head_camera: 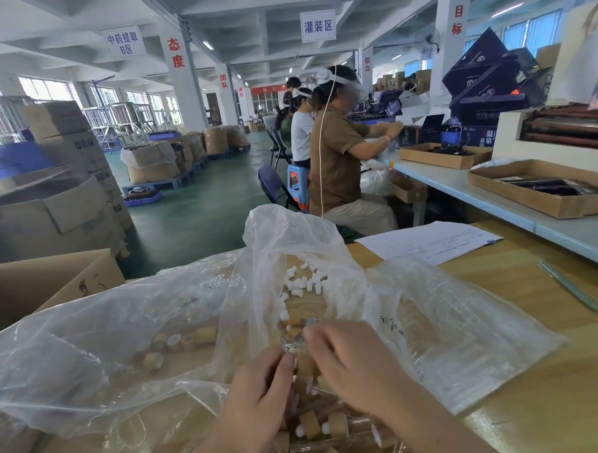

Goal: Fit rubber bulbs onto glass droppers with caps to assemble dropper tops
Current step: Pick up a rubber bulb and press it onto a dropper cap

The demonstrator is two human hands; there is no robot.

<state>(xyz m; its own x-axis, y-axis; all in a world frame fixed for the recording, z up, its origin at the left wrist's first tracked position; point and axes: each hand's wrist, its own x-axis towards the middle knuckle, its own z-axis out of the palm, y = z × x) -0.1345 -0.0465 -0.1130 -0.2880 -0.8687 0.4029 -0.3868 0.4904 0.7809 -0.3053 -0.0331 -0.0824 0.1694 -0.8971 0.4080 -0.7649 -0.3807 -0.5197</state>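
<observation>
Table [539,425] carries bags [473,353] of caps [206,335], papers [427,242], pen [567,285].

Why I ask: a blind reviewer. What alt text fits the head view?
A left hand and right hand meet over a clear plastic bag of tan caps and white rubber bulbs on a wooden table; seated workers beyond.

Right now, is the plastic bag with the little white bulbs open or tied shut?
Open. The bag is untied, its mouth gaping wide, and the bulbs lie loose inside in plain view.

hands [259,396] 2 | pen [567,285] 1 | paper sheet [427,240] 1 | white bulbs [302,283] dozens | tan caps [337,425] many
</observation>
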